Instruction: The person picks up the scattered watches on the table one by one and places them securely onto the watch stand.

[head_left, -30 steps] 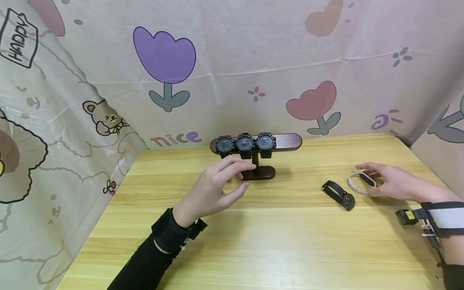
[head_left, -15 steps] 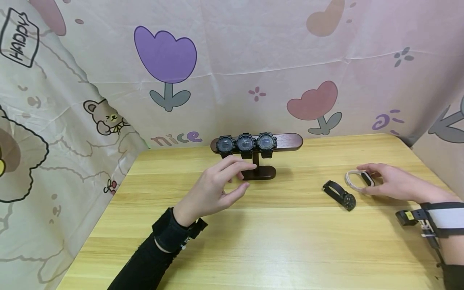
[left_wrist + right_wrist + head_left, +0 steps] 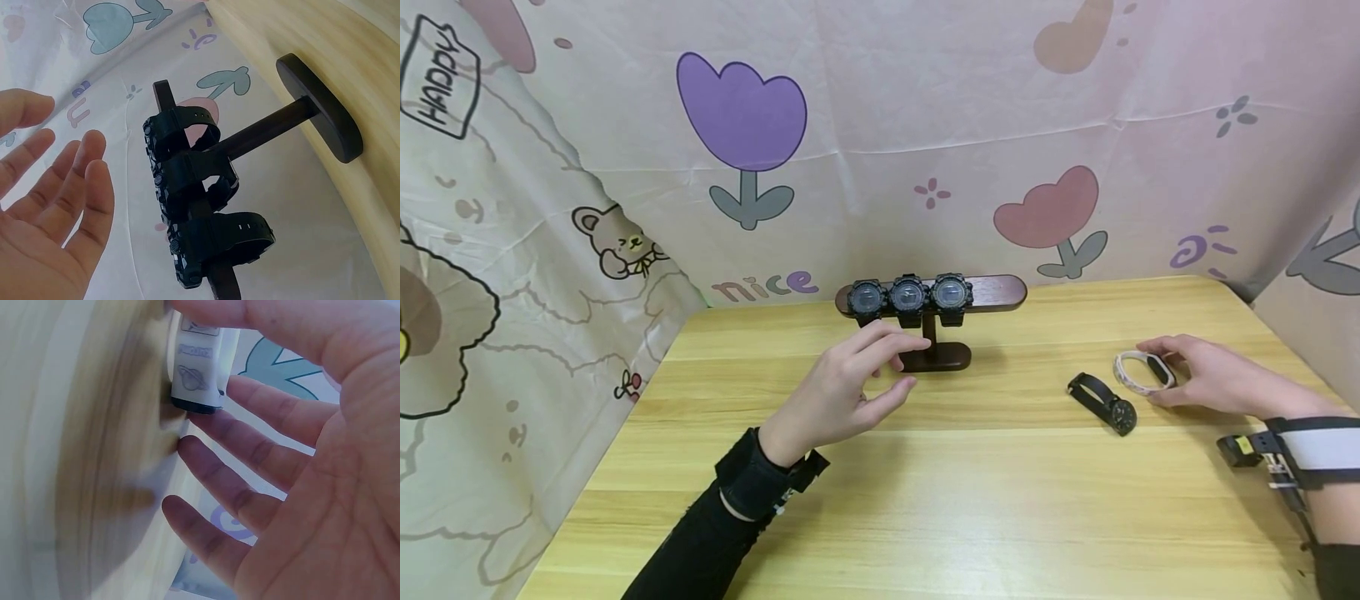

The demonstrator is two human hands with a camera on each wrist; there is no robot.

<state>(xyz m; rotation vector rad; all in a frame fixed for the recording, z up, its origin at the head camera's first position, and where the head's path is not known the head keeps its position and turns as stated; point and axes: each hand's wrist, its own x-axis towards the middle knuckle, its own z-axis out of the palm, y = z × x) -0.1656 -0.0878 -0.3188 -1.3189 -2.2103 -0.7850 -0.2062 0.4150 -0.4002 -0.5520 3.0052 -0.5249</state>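
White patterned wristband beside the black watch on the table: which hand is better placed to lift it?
Right. The right hand already has its fingers on the white patterned wristband, while the left hand hovers, fingers relaxed, by the dark wooden watch stand, probably too far off.

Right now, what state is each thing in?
left hand: open, hovering before the stand, holding nothing
right hand: fingers pinching the white band
white band: tilted up on the table
black watch: lying flat, untouched
watch stand: upright, three watches strapped on

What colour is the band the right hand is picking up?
White band with small printed pictures and a dark module, held by the right hand. The print shows best in the right wrist view.
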